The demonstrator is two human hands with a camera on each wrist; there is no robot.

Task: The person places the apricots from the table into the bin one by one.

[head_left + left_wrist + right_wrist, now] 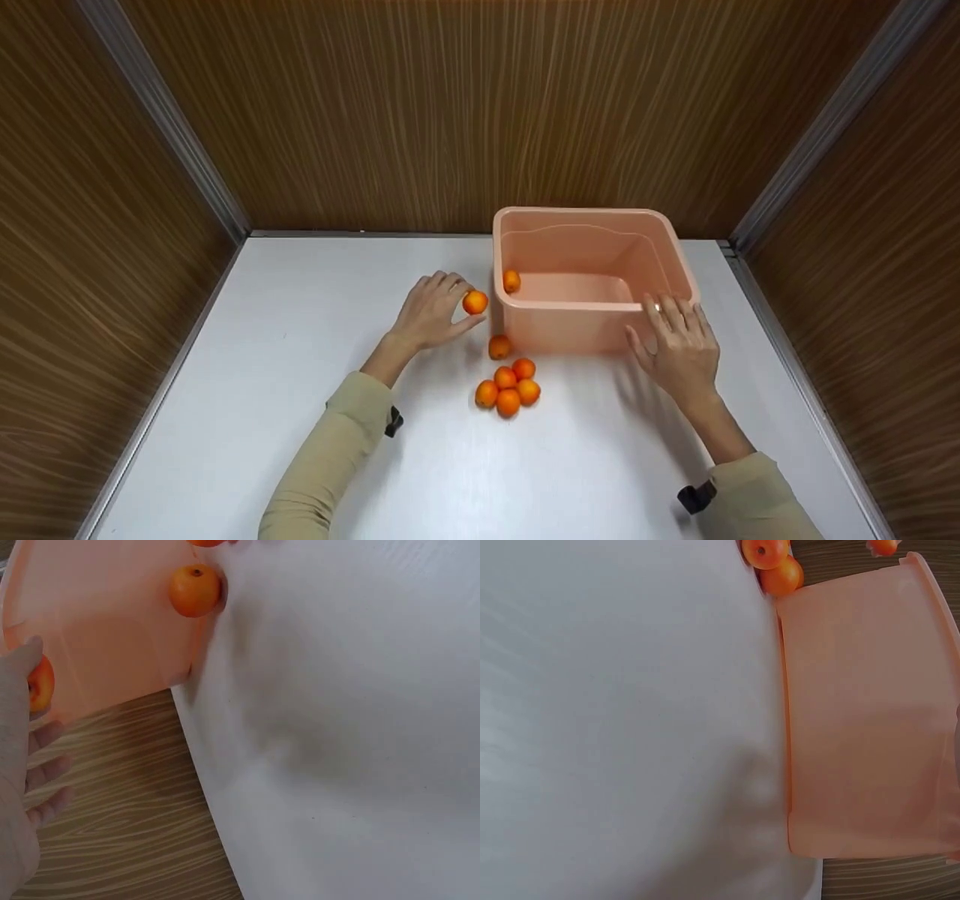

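The left hand point(431, 311) is pinching one small orange point(475, 302) between thumb and fingertips, just left of the pink tub point(570, 330) and level with its rim. The right hand point(679, 349) is resting with fingers spread and straight against the tub's near right corner, gripping nothing. The tub is sitting upright, mouth up, its long axis running left to right across the white table point(262, 390). One orange point(511, 281) is lying inside it; five more point(508, 386) are clustering before its front wall.

Bare white worktop point(300, 360) lies open to the left and along the near edge. The pink tub point(592, 330) blocks the back right, its rear wall near the wooden panel. 5 oranges point(508, 390) cluster just before the tub's front, 1 more orange point(499, 346) against it. Wooden walls close 3 sides.
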